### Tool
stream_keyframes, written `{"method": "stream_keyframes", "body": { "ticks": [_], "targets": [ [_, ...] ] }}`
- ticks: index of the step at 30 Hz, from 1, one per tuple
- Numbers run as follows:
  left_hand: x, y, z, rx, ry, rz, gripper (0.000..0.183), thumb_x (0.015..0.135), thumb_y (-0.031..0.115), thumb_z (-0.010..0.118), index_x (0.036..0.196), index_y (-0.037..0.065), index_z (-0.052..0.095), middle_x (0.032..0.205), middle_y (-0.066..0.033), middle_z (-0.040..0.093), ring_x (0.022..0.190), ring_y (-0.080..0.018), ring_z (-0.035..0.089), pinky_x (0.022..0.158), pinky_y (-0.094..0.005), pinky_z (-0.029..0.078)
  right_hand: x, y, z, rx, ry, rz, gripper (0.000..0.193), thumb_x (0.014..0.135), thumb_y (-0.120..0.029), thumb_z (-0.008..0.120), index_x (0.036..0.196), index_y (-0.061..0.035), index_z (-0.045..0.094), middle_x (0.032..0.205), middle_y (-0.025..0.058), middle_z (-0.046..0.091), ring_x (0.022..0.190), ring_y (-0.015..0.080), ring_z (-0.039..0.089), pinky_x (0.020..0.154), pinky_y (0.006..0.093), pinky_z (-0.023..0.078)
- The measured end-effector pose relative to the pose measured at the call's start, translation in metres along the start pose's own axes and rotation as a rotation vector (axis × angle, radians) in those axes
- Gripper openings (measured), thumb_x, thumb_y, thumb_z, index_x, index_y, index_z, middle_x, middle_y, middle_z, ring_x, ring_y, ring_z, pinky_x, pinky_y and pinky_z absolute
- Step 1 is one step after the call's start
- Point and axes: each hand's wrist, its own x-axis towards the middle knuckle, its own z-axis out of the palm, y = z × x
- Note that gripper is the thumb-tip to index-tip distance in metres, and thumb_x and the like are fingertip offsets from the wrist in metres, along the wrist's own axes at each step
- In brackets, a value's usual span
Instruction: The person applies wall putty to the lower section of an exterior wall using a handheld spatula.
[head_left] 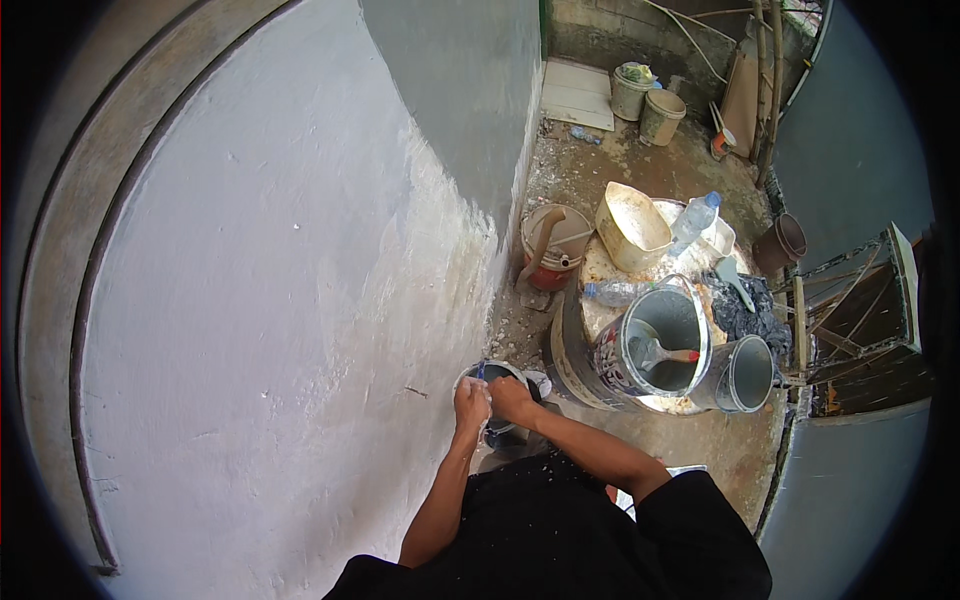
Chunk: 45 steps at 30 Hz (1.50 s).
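Both my hands are together over a bucket (508, 372) of grey content, close to the foot of the wall (300, 250). My left hand (472, 404) is closed, its fingers whitish with paint or dust. A slim blue piece (481, 370) sticks out just above it; its kind is too small to tell. Right beside it my right hand (513, 400) is closed too, with its fingers curled down, so what it grips is hidden. The wall shows pale paint, a darker grey area above and a rough whitish patch low down.
To the right, a drum (565, 355) bears a grey paint bucket (665, 340) with a red-tipped brush (665, 354), a smaller bucket (748, 374), a cut-open container (634, 228) and plastic bottles. A red-and-white bucket (550, 272) stands by the wall. A wooden frame (905, 285) leans at right.
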Motion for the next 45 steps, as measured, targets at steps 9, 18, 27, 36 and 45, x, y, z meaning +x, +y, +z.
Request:
{"method": "stream_keyframes", "body": {
  "ticks": [9,18,27,36,45],
  "targets": [
    [0.017,-0.023,-0.009,0.173,-0.038,0.179,0.014,0.08,0.009,0.037,0.075,0.0,0.047,0.053,-0.0054,0.048,0.04,-0.0128,0.043,0.036,-0.0271,0.035,0.017,-0.009,0.045,-0.26,0.019,-0.166,0.014,0.07,-0.022,0.052,0.068,-0.0115,0.062,0.067,0.0055,0.06,0.065,0.0193,0.059,0.057,0.0341,0.045],
    [0.031,-0.008,-0.012,0.18,-0.02,0.06,0.017,0.082,0.011,0.035,0.076,0.001,0.047,0.053,-0.0044,0.047,0.041,-0.0121,0.044,0.038,-0.0261,0.036,-0.018,-0.001,-0.066,0.015,0.083,-0.048,0.011,0.066,-0.013,0.054,0.072,-0.0074,0.062,0.073,0.0125,0.061,0.073,0.0259,0.06,0.06,0.0349,0.046],
    [0.066,-0.004,-0.011,0.167,-0.039,0.044,0.014,0.083,0.011,0.037,0.076,0.002,0.047,0.054,-0.0036,0.046,0.042,-0.0108,0.043,0.038,-0.0255,0.036,-0.002,0.021,-0.08,0.074,0.01,0.084,0.016,0.067,-0.014,0.052,0.077,-0.0047,0.061,0.078,0.0159,0.061,0.078,0.0305,0.059,0.069,0.0385,0.046],
    [0.084,0.02,0.006,0.206,-0.025,0.042,0.013,0.085,0.01,0.036,0.078,0.003,0.045,0.055,-0.0029,0.044,0.04,-0.0094,0.04,0.034,-0.0231,0.033,0.006,0.056,-0.088,0.185,0.05,0.142,0.017,0.069,-0.012,0.05,0.079,-0.0048,0.059,0.08,0.0162,0.06,0.078,0.0324,0.059,0.07,0.0402,0.045],
    [0.097,0.024,0.013,0.189,-0.024,0.038,0.011,0.086,0.009,0.036,0.079,0.004,0.043,0.056,-0.002,0.042,0.039,-0.0075,0.037,0.033,-0.0217,0.031,0.005,0.068,-0.085,0.22,0.102,0.149,0.017,0.068,-0.015,0.053,0.078,-0.0024,0.059,0.072,0.0167,0.06,0.071,0.0324,0.059,0.065,0.041,0.046]
  ]
}}
